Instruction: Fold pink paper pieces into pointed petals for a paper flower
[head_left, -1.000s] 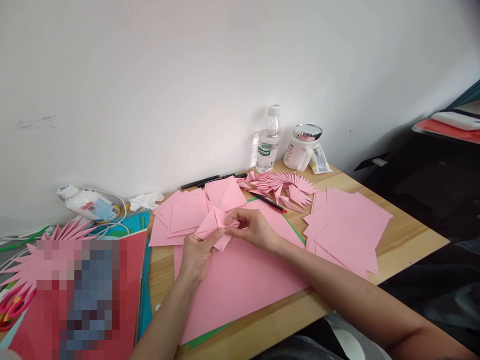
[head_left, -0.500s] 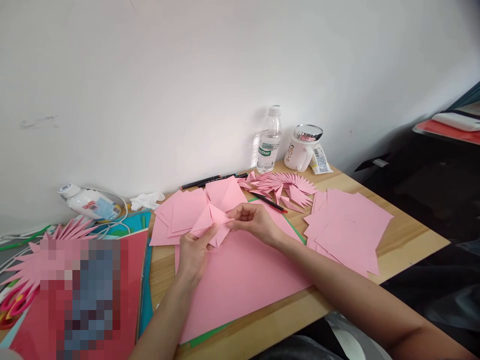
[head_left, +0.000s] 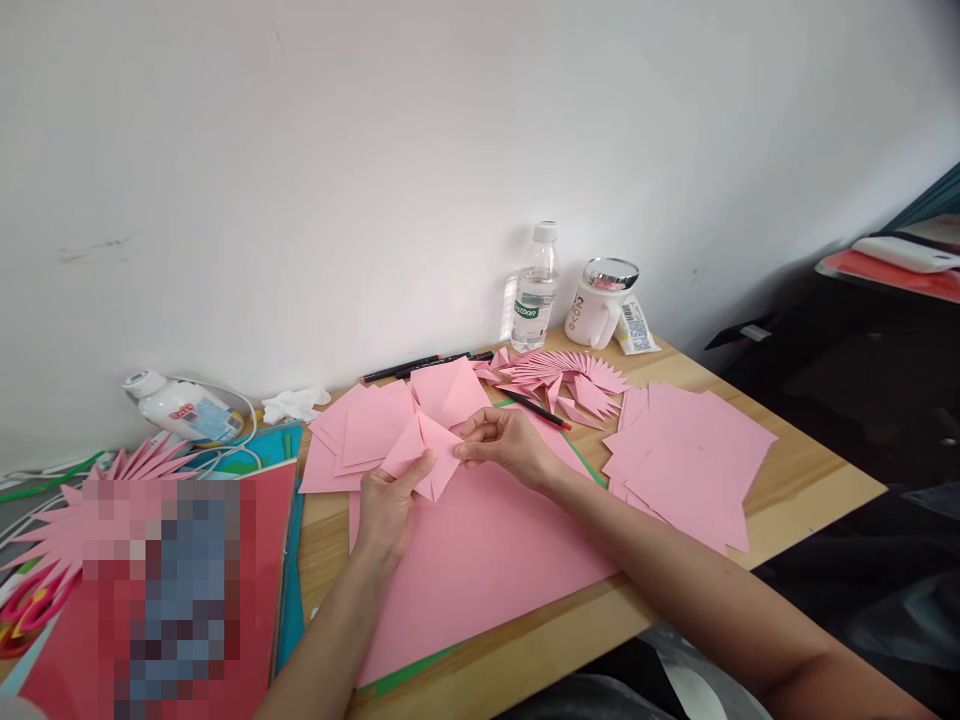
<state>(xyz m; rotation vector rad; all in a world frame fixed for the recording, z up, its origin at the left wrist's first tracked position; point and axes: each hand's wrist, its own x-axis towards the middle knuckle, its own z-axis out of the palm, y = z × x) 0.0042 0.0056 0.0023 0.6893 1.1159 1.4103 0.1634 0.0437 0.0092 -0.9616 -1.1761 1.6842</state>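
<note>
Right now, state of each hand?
Left hand: closed, thumb on top, holding the folded pink paper by its left side.
Right hand: closed, fingers pinching the right corner of the same paper.

Lighting moderately bright, diffuse; pale wall (head_left: 375,180) dimming toward right. Soft shadow and bright streak on wall left of clear bottle (head_left: 534,290), suggesting light from right. Glare on mirrored lid (head_left: 610,272). Dark region (head_left: 825,400) at right nearly without detail. Folded pink paper (head_left: 416,440) reasonably sharp; bottle's small print soft. Wide-angle stretch near edges; upper right corner darkened; coarse pixel mosaic (head_left: 180,580) at lower left.
</note>
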